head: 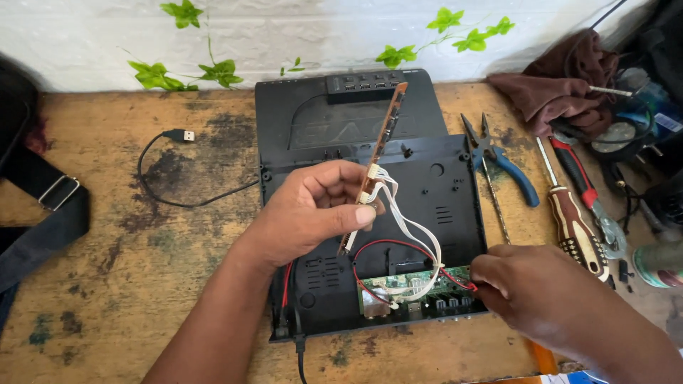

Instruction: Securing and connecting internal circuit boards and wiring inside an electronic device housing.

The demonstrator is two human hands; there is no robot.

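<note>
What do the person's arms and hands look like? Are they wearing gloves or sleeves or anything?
No gloves and no sleeves in view. Both forearms are bare right down to the bottom edge of the picture. The left hand and the right hand are bare too, with short fingernails. No ring, watch or bracelet shows on either one, and no marks or bandages can be seen.

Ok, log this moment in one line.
left hand: holds narrow brown circuit strip | right hand: at red wire by green board | black case open

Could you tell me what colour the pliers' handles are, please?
Blue: the pliers show clearly in the head view, right of the black case.
</note>
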